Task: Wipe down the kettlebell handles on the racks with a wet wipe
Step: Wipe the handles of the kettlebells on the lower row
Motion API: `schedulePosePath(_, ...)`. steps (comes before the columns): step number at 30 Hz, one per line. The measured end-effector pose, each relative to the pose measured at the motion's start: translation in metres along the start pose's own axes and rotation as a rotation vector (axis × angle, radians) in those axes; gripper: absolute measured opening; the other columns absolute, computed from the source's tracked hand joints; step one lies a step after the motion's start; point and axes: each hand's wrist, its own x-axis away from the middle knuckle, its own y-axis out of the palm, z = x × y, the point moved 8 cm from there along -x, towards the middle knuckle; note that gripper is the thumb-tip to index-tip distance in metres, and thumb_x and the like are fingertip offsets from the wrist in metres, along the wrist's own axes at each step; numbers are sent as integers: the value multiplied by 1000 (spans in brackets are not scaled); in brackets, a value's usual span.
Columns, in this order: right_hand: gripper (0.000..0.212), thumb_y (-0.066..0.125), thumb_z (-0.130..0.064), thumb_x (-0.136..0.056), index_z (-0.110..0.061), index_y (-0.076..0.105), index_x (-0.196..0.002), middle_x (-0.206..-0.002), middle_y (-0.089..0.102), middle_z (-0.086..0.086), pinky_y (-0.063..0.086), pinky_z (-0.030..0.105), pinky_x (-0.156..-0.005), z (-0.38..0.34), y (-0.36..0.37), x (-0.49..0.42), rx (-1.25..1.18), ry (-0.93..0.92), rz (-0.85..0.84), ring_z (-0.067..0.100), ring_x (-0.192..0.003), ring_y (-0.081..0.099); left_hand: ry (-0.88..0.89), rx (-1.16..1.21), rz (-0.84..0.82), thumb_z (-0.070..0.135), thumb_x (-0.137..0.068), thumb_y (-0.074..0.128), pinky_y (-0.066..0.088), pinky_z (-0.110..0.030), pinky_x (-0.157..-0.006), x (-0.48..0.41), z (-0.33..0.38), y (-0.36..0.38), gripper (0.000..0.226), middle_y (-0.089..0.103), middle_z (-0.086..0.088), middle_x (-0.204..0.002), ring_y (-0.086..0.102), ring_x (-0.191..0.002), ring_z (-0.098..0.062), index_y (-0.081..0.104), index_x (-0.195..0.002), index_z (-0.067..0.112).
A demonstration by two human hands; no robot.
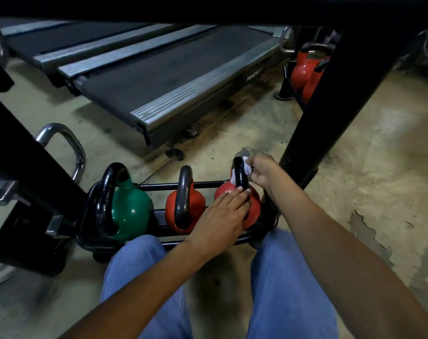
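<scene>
Treadmills: two grey treadmill decks (pixel 173 77), side by side, lying from 10 to 12 o'clock beyond the near rack.
Frame: one black steel frame, with a thick post (pixel 330 99) slanting up at 1 o'clock and another at 9 o'clock.
Floor: worn beige concrete floor (pixel 367 167), with patchy, peeling areas at 4 o'clock.
Legs: two knees in blue jeans (pixel 289 289) at 6 o'clock, close to the near rack.
Racks: two low black tubular racks, the near rack (pixel 208 185) at the centre and the far rack (pixel 285 86) at 1 o'clock.
Kettlebells: five counted. Three stand in a row on the near rack: one green kettlebell (pixel 132 206) toward 9 o'clock, a middle red kettlebell (pixel 198 201) and a right-end red kettlebell (pixel 254 206). Two more red kettlebells (pixel 302 72) sit in the far rack.
Handle being wiped: the black handle (pixel 238 172) of the right-end red kettlebell stands upright.
Left hand: the left hand (pixel 222 216) lies flat with straight fingers on that kettlebell's body, and its fingertips touch the base of the handle.
Right hand: the right hand (pixel 264 171) has curled fingers that pinch the wipe.
Wipe: one crumpled white wet wipe (pixel 247 168) is pressed against the top right side of that handle.
</scene>
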Motion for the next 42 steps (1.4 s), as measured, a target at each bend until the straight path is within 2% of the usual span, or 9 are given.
schedulePosePath(3,23,48,-5,-99,-6,64,-83,-79,63,10,45,27,-56,-8,-2,-2,440,-207,107,19,-66,57,15,17,10,27,-97,54,13,-41,-126,-3,2,-2,60,26,-3,-164,13,-154,-18,37,-153,17)
schedulePosePath(5,22,51,-6,-96,-1,73,-96,-95,72,14,47,29,-70,-19,8,1,673,-436,182,26,-83,65,21,2,17,28,-96,57,13,-40,-126,-2,3,-2,61,28,-5,-163,13,-154,-19,37,-153,16)
schedulePosePath(8,28,52,-9,-96,-4,74,-111,-122,72,14,52,35,-96,-25,50,-5,1133,-564,-28,32,-113,65,36,-32,6,26,-93,64,10,-40,-125,0,5,-1,67,28,-7,-163,14,-153,-20,37,-153,15)
schedulePosePath(16,24,60,-13,-94,-13,58,-70,-81,63,7,50,35,-71,-26,95,6,2087,-434,-468,30,-80,63,19,-12,-53,28,-95,62,20,-47,-124,-3,1,4,65,23,-3,-165,13,-154,-20,36,-153,17)
schedulePosePath(20,19,56,-9,-90,-11,60,-72,-85,66,9,49,33,-63,-31,92,7,2099,-525,-366,27,-71,60,14,12,-15,27,-97,59,9,-40,-121,-4,4,-2,61,24,-3,-164,15,-153,-21,37,-153,17)
schedulePosePath(24,8,53,-13,-95,-10,61,-97,-98,62,10,49,35,-71,-41,89,3,1888,-623,-199,33,-88,61,7,6,-24,29,-94,63,21,-43,-124,-5,1,-1,63,29,-3,-163,18,-152,-20,39,-152,18)
schedulePosePath(30,20,47,-16,-98,-5,56,-85,-97,64,12,52,35,-70,-43,62,-15,1552,-318,75,30,-81,63,-12,28,-65,28,-93,66,22,-45,-124,-7,0,3,67,24,0,-164,14,-153,-18,37,-152,21)
schedulePosePath(37,14,49,-11,-98,-9,62,-102,-98,59,9,49,36,-71,-36,94,-11,1776,-310,-72,28,-85,60,-7,60,-99,27,-104,41,6,-39,-124,-6,2,-8,54,21,-4,-165,10,-154,-20,32,-155,15)
schedulePosePath(42,20,54,-7,-94,-11,53,-74,-86,60,8,56,40,-81,-25,91,-9,1923,-387,-242,31,-84,61,-2,53,-49,25,-98,55,13,-41,-123,-5,1,-4,58,24,-2,-165,14,-153,-19,38,-153,17)
